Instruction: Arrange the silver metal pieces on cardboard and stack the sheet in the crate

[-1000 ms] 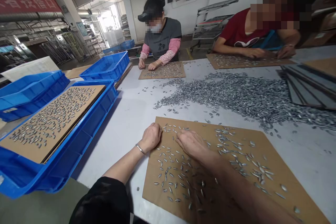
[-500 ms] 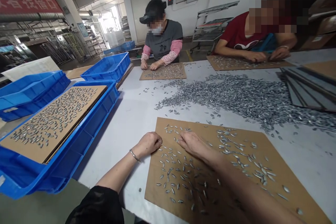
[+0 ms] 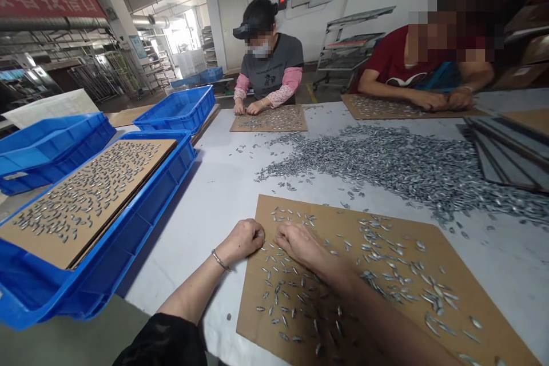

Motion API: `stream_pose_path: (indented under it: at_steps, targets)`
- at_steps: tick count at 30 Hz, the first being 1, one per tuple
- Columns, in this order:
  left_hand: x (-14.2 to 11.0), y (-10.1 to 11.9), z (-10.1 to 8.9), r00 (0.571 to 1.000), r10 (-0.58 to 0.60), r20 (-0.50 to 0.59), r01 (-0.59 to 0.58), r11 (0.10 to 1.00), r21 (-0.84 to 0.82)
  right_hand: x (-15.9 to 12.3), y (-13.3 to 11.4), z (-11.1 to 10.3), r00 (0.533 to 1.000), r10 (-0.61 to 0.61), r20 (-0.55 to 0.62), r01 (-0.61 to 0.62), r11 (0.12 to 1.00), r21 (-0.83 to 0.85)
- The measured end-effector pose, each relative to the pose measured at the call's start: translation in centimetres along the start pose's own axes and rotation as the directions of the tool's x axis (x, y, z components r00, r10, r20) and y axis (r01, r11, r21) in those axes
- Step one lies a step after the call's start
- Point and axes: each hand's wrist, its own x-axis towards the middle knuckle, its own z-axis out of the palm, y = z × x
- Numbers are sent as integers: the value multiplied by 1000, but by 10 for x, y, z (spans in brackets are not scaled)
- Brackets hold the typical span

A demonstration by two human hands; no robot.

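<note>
A brown cardboard sheet (image 3: 472, 274) lies before me, strewn with several small silvery metal pieces (image 3: 386, 274). My left hand (image 3: 243, 240) rests at the sheet's left edge, fingers curled into a loose fist; whether it holds anything is hidden. My right hand (image 3: 300, 243) lies on the sheet just beside it, fingers bent down onto the small pieces near the left part. A bracelet sits on my left wrist.
A big heap of the same metal pieces (image 3: 398, 166) covers the white table (image 3: 206, 206) beyond the sheet. Blue crates (image 3: 141, 217) stand at left, one holding a filled cardboard sheet (image 3: 90, 194). Two other people work at their own sheets across the table. Dark stacked boards (image 3: 510, 151) lie at right.
Both hands have drifted slightly toward me and left along the sheet's left part; the right hand now sits closer to the left. The view has tilted up a little.
</note>
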Motion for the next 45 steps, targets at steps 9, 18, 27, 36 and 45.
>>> stream_pose_path:
  at_steps: [9, 18, 27, 36, 45]
  targets:
    - [-2, -4, 0, 1000, 9, -29, -9, 1000, -12, -18, 29, -21, 999, -9, -38, 10, 999, 36]
    - [-11, 0, -10, 997, -21, -68, 23, 999, 26, -17, 19, 0, 1000, -4, -6, 4, 992, -123]
    - [-16, -14, -3, 993, -65, -103, 62, 998, -25, -23, 27, -2, 999, 32, 39, -30, 998, -57]
    - [-16, -21, 3, 986, -75, -151, 64, 995, -75, -20, 15, -6, 998, 32, 54, -31, 999, -15]
    - [-15, -23, 6, 985, -54, -166, 42, 996, -79, -24, 15, -5, 974, -216, 66, 217, 976, -11]
